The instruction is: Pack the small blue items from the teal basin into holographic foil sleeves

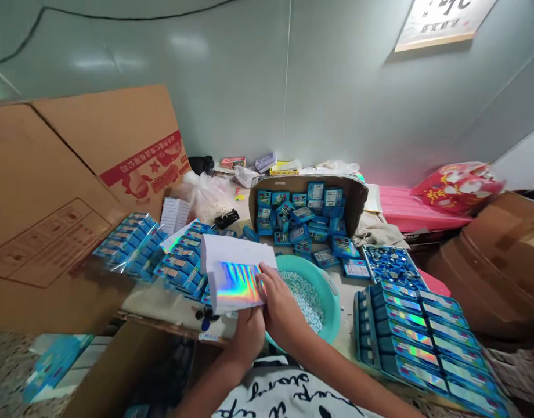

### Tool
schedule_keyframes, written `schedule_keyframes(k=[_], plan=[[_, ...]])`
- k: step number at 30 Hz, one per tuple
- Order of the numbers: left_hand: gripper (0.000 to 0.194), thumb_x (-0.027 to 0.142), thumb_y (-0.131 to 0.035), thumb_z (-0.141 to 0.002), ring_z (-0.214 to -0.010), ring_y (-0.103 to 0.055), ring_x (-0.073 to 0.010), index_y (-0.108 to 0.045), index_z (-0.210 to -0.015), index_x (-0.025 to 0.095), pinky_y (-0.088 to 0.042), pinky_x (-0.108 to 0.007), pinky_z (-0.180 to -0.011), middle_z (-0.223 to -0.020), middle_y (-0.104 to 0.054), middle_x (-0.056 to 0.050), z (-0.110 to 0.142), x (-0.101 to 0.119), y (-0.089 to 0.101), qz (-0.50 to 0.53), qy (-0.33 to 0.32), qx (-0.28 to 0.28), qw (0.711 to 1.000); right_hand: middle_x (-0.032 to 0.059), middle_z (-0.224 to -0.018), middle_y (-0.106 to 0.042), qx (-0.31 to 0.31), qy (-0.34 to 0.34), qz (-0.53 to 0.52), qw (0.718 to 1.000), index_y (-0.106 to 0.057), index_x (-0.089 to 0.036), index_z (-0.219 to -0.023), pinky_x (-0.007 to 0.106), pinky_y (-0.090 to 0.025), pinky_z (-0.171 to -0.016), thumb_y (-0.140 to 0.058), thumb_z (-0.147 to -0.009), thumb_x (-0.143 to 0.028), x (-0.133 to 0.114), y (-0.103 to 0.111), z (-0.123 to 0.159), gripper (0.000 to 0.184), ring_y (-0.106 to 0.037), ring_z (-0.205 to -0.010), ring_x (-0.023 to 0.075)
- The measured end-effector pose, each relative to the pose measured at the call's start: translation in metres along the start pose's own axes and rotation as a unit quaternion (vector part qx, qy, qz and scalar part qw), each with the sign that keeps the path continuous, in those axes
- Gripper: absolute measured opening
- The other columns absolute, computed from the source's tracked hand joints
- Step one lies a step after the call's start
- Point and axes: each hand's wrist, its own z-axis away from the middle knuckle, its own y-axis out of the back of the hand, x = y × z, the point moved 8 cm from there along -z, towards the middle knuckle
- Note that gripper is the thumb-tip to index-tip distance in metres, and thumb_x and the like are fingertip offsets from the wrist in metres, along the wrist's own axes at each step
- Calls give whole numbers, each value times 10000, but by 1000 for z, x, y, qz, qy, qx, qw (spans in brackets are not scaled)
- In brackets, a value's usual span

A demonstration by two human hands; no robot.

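Note:
A white card [236,251] with a rainbow-shiny panel [236,283] is held up in front of me, bent or folded along its length. Underneath its lower right edge, my left hand [251,330] grips it with the fingers mostly hidden. My right hand [276,293] closes on the right end, thumb and fingers over the shiny face. Just beyond my right wrist sits a turquoise basin [335,302] of small pale blue and white pieces [308,299]. Left of the card, blue boxes [186,255] stand in rows.
An open carton [358,212] spills small blue boxes [299,215] at the back. Stacked blue boxes [417,337] and a tray of shiny blue pieces [393,264] are on the right. A large cardboard box [88,162] rises at left, near plastic-wrapped blue boxes [132,244].

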Motion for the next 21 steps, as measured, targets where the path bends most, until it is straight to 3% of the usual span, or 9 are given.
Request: schedule_keyframes(k=[3,6,9,11,13,14,17,19,21], plan=[[367,501,-543,-911,-1143,-614,-260,-650,-1113,213,-476,-433,-1030,-1126,-687,-94,-5,7,-5,39,34,-20,998,143,-1453,-501,1,-17,11,1000,-435,-196,-1428,497,-464,-1049,-404,-856,-39,9,1,2,594,-477,-1328,277],[376,494,-587,-892,-1104,-631,-246,-577,-1157,228,-524,-410,-948,-1168,-649,-85,-18,23,27,84,5,59,995,108,-1432,-529,47,-26,62,997,-473,-241,-1422,504,-450,-1050,-365,-847,-4,21,18,-1,630,-493,-1305,274],[338,463,-555,-920,-1135,-608,-223,-523,-1198,273,-488,-425,-1007,-1210,-599,-68,-21,61,86,58,-144,199,968,78,-1465,-502,104,4,123,987,-504,-272,-1410,548,-355,-1122,-379,-807,17,22,37,-5,681,-415,-1378,282],[369,483,-561,-910,-1205,-565,-246,-520,-1222,289,-429,-473,-1081,-1241,-570,-72,-18,100,109,-14,-286,202,936,69,-1484,-485,118,33,157,980,-535,-274,-1389,568,-291,-1155,-387,-790,22,17,44,-6,684,-362,-1419,281],[470,523,-623,-857,-1275,-513,-291,-530,-1263,303,-357,-533,-1135,-1276,-565,-84,-17,136,104,-144,-391,101,904,64,-1483,-491,121,52,178,975,-556,-280,-1373,574,-262,-1165,-388,-816,9,13,49,-6,649,-359,-1425,277],[533,532,-664,-824,-1307,-485,-316,-535,-1291,310,-305,-560,-1160,-1311,-564,-93,-20,146,93,-223,-409,29,884,61,-1479,-498,121,59,184,974,-558,-288,-1372,574,-252,-1169,-389,-842,-11,11,51,-6,621,-366,-1422,275],[686,536,-732,-764,-1366,-427,-363,-523,-1375,305,-206,-601,-1189,-1442,-511,-116,-31,148,63,-391,-366,-147,832,33,-1472,-513,122,88,195,969,-559,-327,-1370,568,-230,-1183,-402,-898,-86,2,55,-6,553,-371,-1423,271],[737,543,-738,-755,-1365,-437,-364,-506,-1408,291,-222,-602,-1185,-1471,-491,-120,-37,142,51,-407,-328,-205,828,8,-1471,-514,125,113,210,963,-568,-356,-1352,555,-216,-1191,-406,-905,-105,-5,56,-6,538,-370,-1426,260],[748,525,-760,-735,-1364,-442,-362,-518,-1402,288,-230,-600,-1185,-1471,-496,-116,-40,136,40,-379,-301,-230,844,4,-1478,-505,138,136,222,956,-592,-369,-1317,552,-208,-1194,-418,-904,-106,-14,56,-7,520,-367,-1427,257]])
